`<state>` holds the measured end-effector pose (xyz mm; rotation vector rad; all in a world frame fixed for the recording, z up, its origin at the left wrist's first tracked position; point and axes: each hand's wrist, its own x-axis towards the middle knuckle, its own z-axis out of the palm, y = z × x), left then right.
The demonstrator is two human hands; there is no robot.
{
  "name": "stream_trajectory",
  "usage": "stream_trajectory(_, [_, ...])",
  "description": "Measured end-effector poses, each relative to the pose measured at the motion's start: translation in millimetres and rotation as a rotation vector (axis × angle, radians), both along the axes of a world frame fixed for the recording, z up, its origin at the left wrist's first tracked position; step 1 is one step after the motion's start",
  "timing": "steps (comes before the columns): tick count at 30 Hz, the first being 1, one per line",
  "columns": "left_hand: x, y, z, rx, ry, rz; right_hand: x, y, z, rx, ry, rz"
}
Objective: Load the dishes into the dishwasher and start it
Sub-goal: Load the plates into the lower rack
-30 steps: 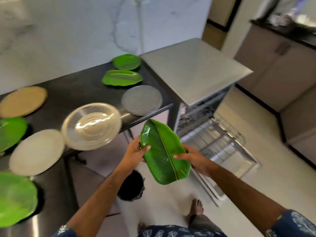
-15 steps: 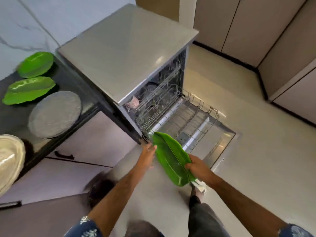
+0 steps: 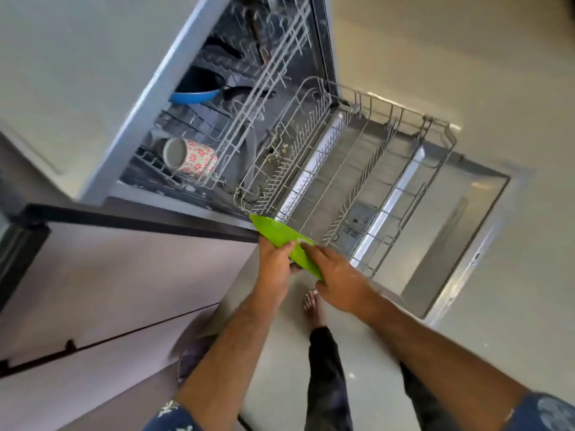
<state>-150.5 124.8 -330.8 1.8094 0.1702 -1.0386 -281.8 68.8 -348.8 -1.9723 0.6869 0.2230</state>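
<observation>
A: What's changed?

B: I've swung off the counter; the open dishwasher [image 3: 174, 98] fills my view, its lower rack [image 3: 357, 188] pulled out.

A: The plate?

B: The green plate [image 3: 280, 236] has tipped on edge at the rack's near corner. My left hand [image 3: 275, 264] and right hand [image 3: 337, 276] are curled round it. Slotting comes next, I'd say.

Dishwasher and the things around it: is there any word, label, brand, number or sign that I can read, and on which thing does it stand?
None can be read.
Mug: only a pink flower pattern, no writing.
Detergent dispenser on the open door: dark marks, too blurred to read.
Leaf-shaped green plate, blue pan, lower rack: no text shows.
</observation>
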Motion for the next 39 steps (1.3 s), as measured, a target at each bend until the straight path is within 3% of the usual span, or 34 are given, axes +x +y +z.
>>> stream_trajectory(5, [57, -24, -76, 0.000, -0.124, 0.137, 62, -24, -72, -0.170, -0.017, -0.003])
stream_trajectory(14, [148, -60, -145, 0.078, -0.259, 0.140, 164, -33, -148, -0.208, -0.037, 0.018])
stream_trajectory(20, [191, -68, -155, 0.164, -0.288, 0.127, 209, -30, -152, -0.334, 0.024, 0.099])
stream_trajectory(25, [196, -55, -163, 0.120, -0.317, 0.060, 207, -22, -148, -0.388, 0.076, 0.159])
stream_trajectory(33, [184, -40, -150, 0.073, -0.311, 0.137, 201, -12, -144, -0.541, 0.031, 0.102])
stream_trajectory(39, [177, -41, -156, 0.075, -0.239, 0.150, 197, -15, -152, -0.504, 0.032, 0.123])
